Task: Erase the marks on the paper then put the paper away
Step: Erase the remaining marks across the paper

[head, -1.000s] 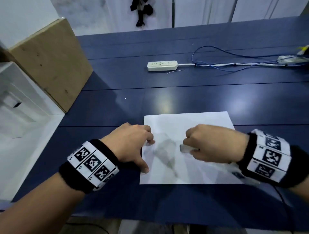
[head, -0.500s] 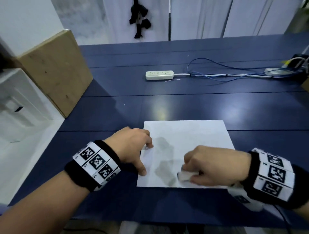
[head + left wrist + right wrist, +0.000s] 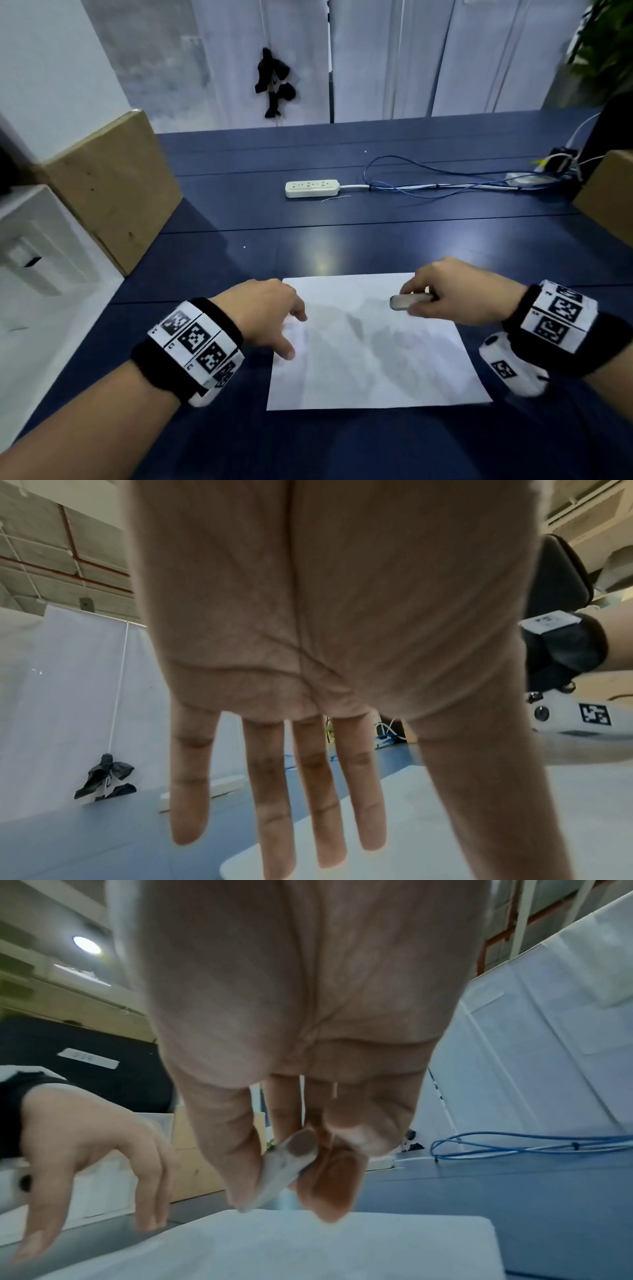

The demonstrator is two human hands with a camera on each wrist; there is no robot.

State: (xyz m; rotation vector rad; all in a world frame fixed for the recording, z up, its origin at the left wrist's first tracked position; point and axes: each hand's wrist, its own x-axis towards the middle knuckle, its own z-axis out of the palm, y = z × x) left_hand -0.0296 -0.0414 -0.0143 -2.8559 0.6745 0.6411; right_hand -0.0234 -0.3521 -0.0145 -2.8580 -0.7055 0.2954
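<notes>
Paper flat on the blue worktop, near its front edge. Left hand, grip wide with straight fingers, pins the left margin. Right hand pinches an eraser just above the far right corner. Risk: a hard stroke away from the pinned margin may buckle or tear the thin sheet; grey smudges remain mid-sheet.

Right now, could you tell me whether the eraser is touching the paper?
Apart. The right wrist view shows the eraser, pinched in the right hand, hanging with a gap above the paper.
</notes>
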